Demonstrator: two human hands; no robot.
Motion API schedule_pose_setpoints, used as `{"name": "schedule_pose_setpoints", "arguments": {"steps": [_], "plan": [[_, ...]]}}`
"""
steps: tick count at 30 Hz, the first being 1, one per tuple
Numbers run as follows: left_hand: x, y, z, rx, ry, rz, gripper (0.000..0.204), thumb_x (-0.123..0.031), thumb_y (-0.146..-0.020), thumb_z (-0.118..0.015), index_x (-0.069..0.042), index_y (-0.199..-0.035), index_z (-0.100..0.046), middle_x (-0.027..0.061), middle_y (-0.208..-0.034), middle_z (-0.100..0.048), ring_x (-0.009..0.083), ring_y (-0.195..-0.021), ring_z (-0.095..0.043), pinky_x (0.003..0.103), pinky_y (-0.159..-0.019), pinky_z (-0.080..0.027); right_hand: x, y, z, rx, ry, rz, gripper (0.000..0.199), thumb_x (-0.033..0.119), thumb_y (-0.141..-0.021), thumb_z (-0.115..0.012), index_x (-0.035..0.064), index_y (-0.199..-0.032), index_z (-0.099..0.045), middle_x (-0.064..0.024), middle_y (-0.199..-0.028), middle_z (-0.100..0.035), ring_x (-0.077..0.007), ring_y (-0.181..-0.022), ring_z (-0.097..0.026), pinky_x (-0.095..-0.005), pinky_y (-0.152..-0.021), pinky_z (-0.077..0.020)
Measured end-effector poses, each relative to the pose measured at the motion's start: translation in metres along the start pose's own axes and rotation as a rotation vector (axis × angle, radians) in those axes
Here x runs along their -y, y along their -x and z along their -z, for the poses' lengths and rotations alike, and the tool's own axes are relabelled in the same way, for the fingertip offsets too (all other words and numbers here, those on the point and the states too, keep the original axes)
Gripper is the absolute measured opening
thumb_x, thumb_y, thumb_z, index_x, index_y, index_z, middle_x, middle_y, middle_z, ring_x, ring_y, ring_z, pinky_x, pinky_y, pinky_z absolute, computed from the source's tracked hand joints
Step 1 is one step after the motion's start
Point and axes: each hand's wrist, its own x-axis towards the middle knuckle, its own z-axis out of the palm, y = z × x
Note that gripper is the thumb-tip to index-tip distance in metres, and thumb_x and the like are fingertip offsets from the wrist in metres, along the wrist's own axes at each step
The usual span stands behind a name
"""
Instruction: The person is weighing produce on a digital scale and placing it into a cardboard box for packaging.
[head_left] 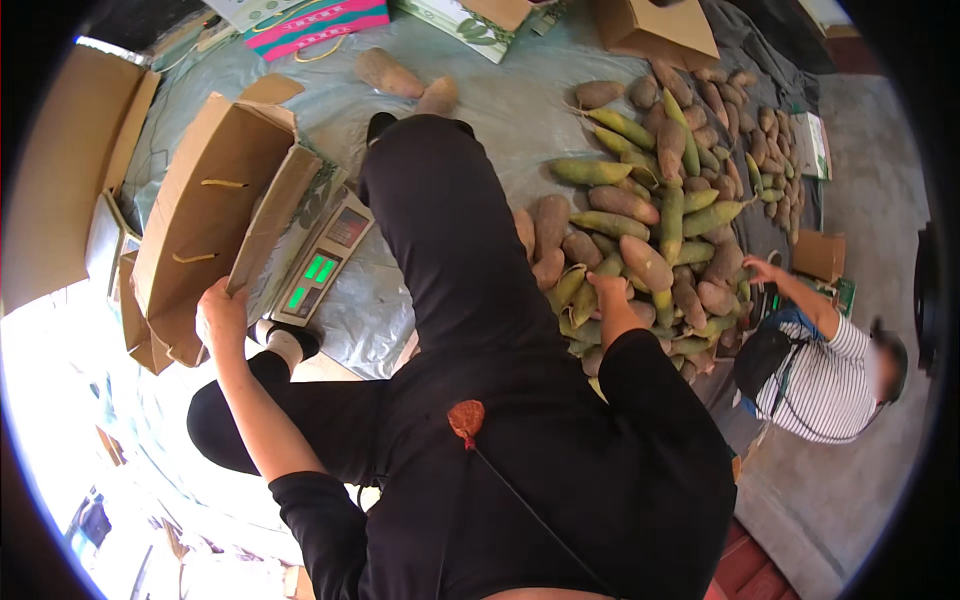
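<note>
A tall open cardboard box with yellow cord handles leans tilted on a digital scale with a lit green display. The fingers of my left hand are closed on the lower edge of this box, near its flap. To the right of my knee, my right hand reaches down onto a large pile of roots. It touches the pile beside a green radish. Its fingertips are partly hidden, so I can't make out a grip. Pinkish-brown roots lie mixed with the green radishes around that hand.
Two brown roots lie on the plastic sheet beyond my knee. At the far side stand a pink-and-teal gift box and an open carton. A person in a striped shirt reaches toward the pile from the right.
</note>
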Motion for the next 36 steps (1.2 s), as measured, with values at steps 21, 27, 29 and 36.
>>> {"name": "schedule_pose_setpoints", "arguments": {"steps": [21,27,29,36], "plan": [[0.006,0.009,-0.002,-0.050,0.060,0.018,0.024,-0.019,-0.076,-0.067,-0.012,-0.099,-0.067,0.0132,-0.091,-0.066,0.0326,-0.088,-0.063,0.041,-0.076,-0.049,0.126,0.117,0.067,0.367,0.012,1.073,0.072,0.003,-0.062,-0.078,-0.0048,-0.125,-0.045,-0.0178,-0.114,-0.059,-0.0272,-0.107,-0.056,-0.0361,-0.090,-0.0447],[0.014,0.018,-0.002,-0.198,0.064,-0.092,0.030,-0.015,-0.074,-0.068,-0.012,-0.104,-0.065,0.0074,-0.099,-0.064,0.0260,-0.098,-0.059,0.040,-0.084,-0.044,0.258,0.283,0.116,0.356,-0.131,1.695,0.067,0.003,-0.065,-0.073,0.0010,-0.127,-0.047,-0.0152,-0.121,-0.055,-0.0255,-0.114,-0.052,-0.0343,-0.097,-0.0409],[0.017,0.021,-0.002,-0.232,0.031,-0.074,0.033,-0.015,-0.074,-0.069,-0.012,-0.106,-0.064,0.0060,-0.101,-0.064,0.0246,-0.100,-0.058,0.040,-0.086,-0.043,0.282,0.350,0.128,0.365,-0.147,1.897,0.066,0.003,-0.065,-0.072,0.0008,-0.127,-0.047,-0.0147,-0.120,-0.055,-0.0253,-0.113,-0.053,-0.0344,-0.096,-0.0416],[0.018,0.021,-0.004,-0.194,-0.003,-0.032,0.027,-0.016,-0.073,-0.069,-0.011,-0.099,-0.065,0.0070,-0.097,-0.064,0.0266,-0.097,-0.060,0.041,-0.082,-0.044,0.298,0.528,0.070,0.362,-0.044,2.616,0.049,0.011,-0.059,-0.071,0.0061,-0.107,-0.060,-0.0170,-0.104,-0.062,-0.0346,-0.098,-0.059,-0.0418,-0.083,-0.0485]]}}
